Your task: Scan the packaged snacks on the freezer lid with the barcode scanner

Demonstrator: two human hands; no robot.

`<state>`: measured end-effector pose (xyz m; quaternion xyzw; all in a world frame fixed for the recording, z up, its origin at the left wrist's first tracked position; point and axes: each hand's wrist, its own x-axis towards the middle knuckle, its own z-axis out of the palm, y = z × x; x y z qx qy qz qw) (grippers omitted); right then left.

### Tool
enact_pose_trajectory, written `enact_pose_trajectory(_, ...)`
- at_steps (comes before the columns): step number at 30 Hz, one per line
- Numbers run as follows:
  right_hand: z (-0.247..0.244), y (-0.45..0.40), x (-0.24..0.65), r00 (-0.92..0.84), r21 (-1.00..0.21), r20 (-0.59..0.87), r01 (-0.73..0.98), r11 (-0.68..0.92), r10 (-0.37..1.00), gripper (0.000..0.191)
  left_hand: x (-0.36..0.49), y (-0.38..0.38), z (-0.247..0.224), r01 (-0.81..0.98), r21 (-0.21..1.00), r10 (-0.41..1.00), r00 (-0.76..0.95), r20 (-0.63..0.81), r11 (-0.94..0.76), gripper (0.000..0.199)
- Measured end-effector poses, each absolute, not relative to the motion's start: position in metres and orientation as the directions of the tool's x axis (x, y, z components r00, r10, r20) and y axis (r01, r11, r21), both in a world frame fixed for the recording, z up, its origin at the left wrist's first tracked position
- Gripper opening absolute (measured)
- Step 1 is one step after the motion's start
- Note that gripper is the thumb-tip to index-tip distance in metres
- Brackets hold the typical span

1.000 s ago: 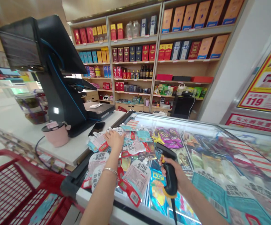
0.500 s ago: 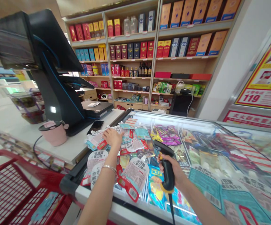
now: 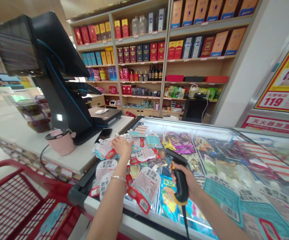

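Observation:
My left hand (image 3: 122,146) lies flat on a heap of spouted snack pouches (image 3: 136,151) spread over the glass lid of a chest freezer (image 3: 234,146); its fingers rest on the pouches at the heap's far left. A bracelet circles that wrist. My right hand (image 3: 187,181) grips a black handheld barcode scanner (image 3: 178,173) with a yellow band at its base, its head pointing toward the pouches. More white and red pouches (image 3: 144,185) lie between my two arms near the freezer's front edge.
A black checkout terminal (image 3: 59,76) stands on the white counter (image 3: 16,130) at left, with a pink cup (image 3: 60,143) and a phone (image 3: 103,135) beside it. A red shopping cart (image 3: 16,203) sits at lower left. Shelves of boxed goods (image 3: 159,53) fill the back wall.
Both hands stay nearly where they were; the left hand shifted slightly over the pouches. The view moved a little.

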<state>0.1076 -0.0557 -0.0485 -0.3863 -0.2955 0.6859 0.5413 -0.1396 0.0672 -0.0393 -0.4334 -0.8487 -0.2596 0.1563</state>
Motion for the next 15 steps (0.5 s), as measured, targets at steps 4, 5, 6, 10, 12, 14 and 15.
enact_pose_trajectory(4, -0.049, -0.057, 0.107, -0.122, -0.84, -0.216, -0.483, -0.248, 0.969, 0.025, -0.143, 0.067, -0.038, 0.833, 0.364, 0.73, -0.545, 0.413, 0.416, 0.043)
enact_pose_trajectory(5, -0.049, -0.057, 0.106, -0.123, -0.842, -0.218, -0.477, -0.25, 0.968, 0.025, -0.145, 0.068, -0.037, 0.838, 0.382, 0.753, -0.528, 0.392, 0.389, 0.04)
enact_pose_trajectory(6, -0.049, -0.057, 0.107, -0.124, -0.844, -0.219, -0.473, -0.252, 0.968, 0.024, -0.146, 0.068, -0.036, 0.839, 0.407, 0.773, -0.514, 0.372, 0.362, 0.037)
enact_pose_trajectory(10, -0.044, -0.06, 0.109, -0.17, -0.85, -0.196, -0.462, -0.254, 0.966, 0.024, -0.151, 0.067, -0.027, 0.777, 0.61, 0.798, -0.464, 0.384, 0.159, 0.027)
enact_pose_trajectory(12, -0.041, -0.062, 0.11, -0.217, -0.861, -0.169, -0.442, -0.251, 0.962, 0.027, -0.152, 0.064, -0.022, 0.729, 0.684, 0.749, -0.45, 0.485, -0.005, 0.025)
enact_pose_trajectory(14, -0.039, -0.063, 0.11, -0.263, -0.88, -0.135, -0.412, -0.238, 0.955, 0.031, -0.152, 0.06, -0.018, 0.699, 0.704, 0.673, -0.463, 0.577, -0.123, 0.024)
enact_pose_trajectory(15, -0.04, -0.063, 0.111, -0.276, -0.888, -0.116, -0.401, -0.223, 0.954, 0.032, -0.151, 0.059, -0.017, 0.684, 0.712, 0.647, -0.473, 0.598, -0.159, 0.024)
